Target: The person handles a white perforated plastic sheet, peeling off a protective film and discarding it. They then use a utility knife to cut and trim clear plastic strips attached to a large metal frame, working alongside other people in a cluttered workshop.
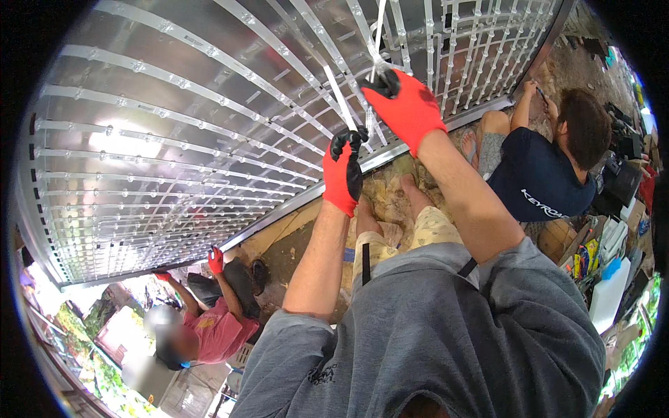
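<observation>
A large shiny metal panel (230, 90) stands before me, lined with rows of pale LED strips dotted with clear lenses. My left hand (341, 171), in a red glove with black fingers, is closed on the lower end of a narrow white strip (339, 94) near the panel's lower edge. Higher and to the right, my right hand (405, 104), gloved alike, has its fingers closed around another thin white strip (380, 31) that runs up past the panel's top. Its fingertips are partly hidden, and some clear material shows beside them.
At right, a person in a dark T-shirt (540, 167) sits by the panel's end. At lower left, a person in a pink shirt (221, 331) touches the panel's lower edge with red-gloved hands. Assorted clutter and a white board (608, 296) lie far right.
</observation>
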Motion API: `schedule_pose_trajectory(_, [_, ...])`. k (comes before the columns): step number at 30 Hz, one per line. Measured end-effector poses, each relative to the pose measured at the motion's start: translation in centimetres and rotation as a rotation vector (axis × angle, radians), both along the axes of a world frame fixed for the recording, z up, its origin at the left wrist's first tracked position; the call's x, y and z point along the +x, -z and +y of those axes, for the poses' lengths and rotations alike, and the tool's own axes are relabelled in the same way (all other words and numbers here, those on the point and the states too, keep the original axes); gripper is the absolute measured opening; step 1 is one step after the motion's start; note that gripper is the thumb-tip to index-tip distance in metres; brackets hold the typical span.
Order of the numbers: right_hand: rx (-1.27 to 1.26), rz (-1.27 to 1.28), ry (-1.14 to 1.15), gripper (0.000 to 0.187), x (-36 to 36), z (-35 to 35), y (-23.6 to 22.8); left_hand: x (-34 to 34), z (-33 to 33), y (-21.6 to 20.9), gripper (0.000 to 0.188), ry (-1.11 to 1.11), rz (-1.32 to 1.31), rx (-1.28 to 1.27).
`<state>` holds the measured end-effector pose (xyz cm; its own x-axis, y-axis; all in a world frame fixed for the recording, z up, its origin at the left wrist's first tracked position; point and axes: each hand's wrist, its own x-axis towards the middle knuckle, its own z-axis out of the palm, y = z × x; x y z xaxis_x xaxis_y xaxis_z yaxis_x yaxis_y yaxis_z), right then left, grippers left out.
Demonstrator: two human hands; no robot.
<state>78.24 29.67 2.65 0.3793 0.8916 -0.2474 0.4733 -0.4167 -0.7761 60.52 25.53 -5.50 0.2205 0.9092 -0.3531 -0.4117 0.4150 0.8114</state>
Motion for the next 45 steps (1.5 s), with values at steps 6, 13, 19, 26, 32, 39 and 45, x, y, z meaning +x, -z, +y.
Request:
schedule_pose_trajectory(6, [-0.283, 0.863, 0.337, 0.048, 0.8, 0.1, 6.2, 1.7, -1.1, 1.4, 0.019, 0.038, -0.139, -0.072])
schedule_pose_trajectory(13, [0.144, 2.207, 0.034, 0.067, 2.9, -1.3, 10.7, 2.2, -1.4, -0.3, 0.016, -0.173, -0.781, -0.521])
schedule_pose_trajectory(19, [-0.349, 1.654, 0.161, 0.043, -1.4, 1.4, 14.1, 2.0, -1.3, -1.9, 0.019, -0.107, -0.692, -0.551])
schedule_pose_trajectory(26, [-0.167, 1.303, -0.117, 0.027, -1.6, 3.9, 11.7, 0.4, -2.2, 1.8, 0.018, 0.119, -0.246, -0.380])
schedule_pose_trajectory(32, [-0.335, 1.294, -0.006, 0.021, 0.4, -3.2, 13.2, -0.8, 0.3, 2.4, 0.045, -0.258, -0.172, -0.642])
schedule_pose_trajectory(39, [-0.300, 1.137, -0.210, 0.026, -0.3, -1.5, 11.2, 0.0, 11.7, 7.2, 0.074, 0.156, -0.231, -0.476])
schedule_pose_trajectory(45, [-0.250, 0.492, -0.219, 0.061, -1.1, -1.5, 13.1, 4.9, 13.9, 2.5, 0.036, 0.411, 1.402, 0.209])
